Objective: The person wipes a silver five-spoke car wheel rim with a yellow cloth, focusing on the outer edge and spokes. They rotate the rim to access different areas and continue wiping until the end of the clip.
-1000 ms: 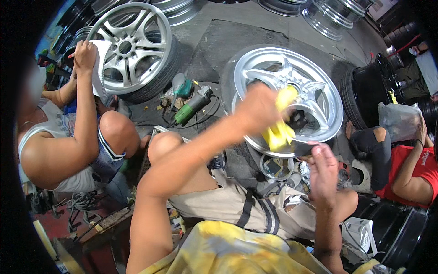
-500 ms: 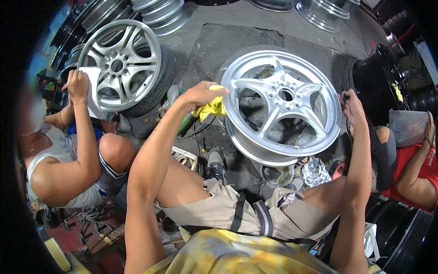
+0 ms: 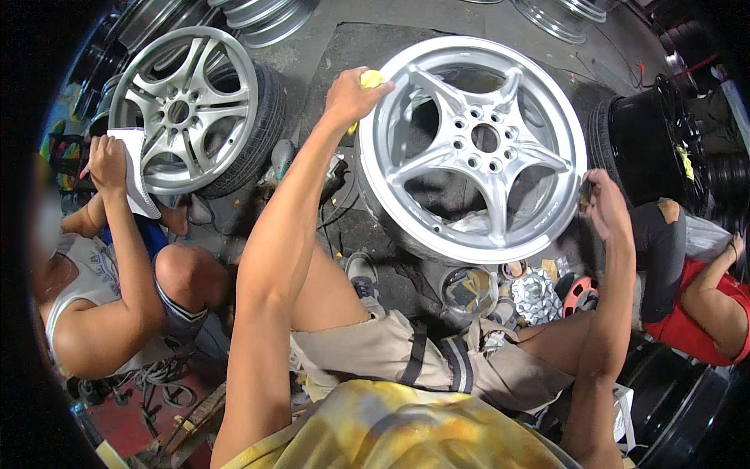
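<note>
A silver five-spoke alloy wheel rim (image 3: pixel 498 199) stands in front of me, its face tipped up toward me. My left hand (image 3: pixel 351 100) is closed round a yellow cloth (image 3: pixel 371 79), at the upper left edge of the rim. At the rim's right edge is my right hand (image 3: pixel 608 209), fingers bent together round a small dark thing I cannot make out. Whether this hand touches the rim is hard to tell.
On the left, a seated person (image 3: pixel 101 297) holds a spiral notepad (image 3: pixel 131 168) before another silver wheel (image 3: pixel 183 113) with a tyre. A person in red (image 3: pixel 703 305) sits at right. Below the rim are a clear round tub (image 3: pixel 469 293) and an orange-red reel (image 3: pixel 580 295).
The rim has turned about its centre and its face stands higher in view. My left hand has moved up with the cloth along the rim's edge. My right hand sits slightly lower.
</note>
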Demonstrator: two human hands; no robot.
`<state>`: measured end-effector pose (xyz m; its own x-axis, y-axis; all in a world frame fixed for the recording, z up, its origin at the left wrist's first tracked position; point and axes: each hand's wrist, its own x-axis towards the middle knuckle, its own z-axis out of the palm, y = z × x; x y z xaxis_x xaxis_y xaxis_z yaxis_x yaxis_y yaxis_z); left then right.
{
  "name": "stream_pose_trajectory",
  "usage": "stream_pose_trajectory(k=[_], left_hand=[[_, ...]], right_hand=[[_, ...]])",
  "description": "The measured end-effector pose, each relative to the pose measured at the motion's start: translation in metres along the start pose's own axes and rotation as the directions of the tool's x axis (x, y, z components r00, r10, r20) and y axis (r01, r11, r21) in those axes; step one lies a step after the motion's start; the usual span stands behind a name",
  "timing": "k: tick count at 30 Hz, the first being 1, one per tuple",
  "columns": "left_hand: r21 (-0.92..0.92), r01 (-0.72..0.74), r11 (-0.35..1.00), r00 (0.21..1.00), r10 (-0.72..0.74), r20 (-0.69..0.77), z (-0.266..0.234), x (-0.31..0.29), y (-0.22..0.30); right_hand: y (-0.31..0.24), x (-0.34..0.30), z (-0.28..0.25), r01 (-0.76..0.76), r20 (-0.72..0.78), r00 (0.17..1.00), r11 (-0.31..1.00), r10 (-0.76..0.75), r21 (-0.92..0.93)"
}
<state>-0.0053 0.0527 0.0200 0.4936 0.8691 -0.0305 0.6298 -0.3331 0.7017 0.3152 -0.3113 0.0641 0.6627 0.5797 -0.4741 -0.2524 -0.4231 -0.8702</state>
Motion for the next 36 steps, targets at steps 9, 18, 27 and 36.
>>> stream_pose_trajectory(k=[9, 18, 27, 36], left_hand=[[-0.119, 0.112, 0.987, 0.99, -0.1, 0.099, 0.015, 0.003, -0.024], [-0.389, 0.254, 0.886, 0.94, -0.13, 0.316, -0.005, -0.049, -0.016], [-0.242, -0.122, 0.963, 0.99, 0.102, -0.094, 0.055, 0.064, -0.02], [-0.199, 0.122, 0.972, 0.966, -0.071, 0.247, 0.019, 0.021, -0.037]], right_hand=[[0.018, 0.031, 0.002, -0.071, 0.004, 0.997, 0.997, 0.071, -0.021], [-0.011, 0.079, 0.032, 0.079, -0.122, 0.991, 0.988, -0.063, 0.134], [0.026, -0.045, 0.016, -0.07, 0.015, 0.998, 0.994, 0.069, 0.083], [0.017, 0.028, 0.013, 0.094, -0.16, 0.986, 0.967, -0.056, 0.238]])
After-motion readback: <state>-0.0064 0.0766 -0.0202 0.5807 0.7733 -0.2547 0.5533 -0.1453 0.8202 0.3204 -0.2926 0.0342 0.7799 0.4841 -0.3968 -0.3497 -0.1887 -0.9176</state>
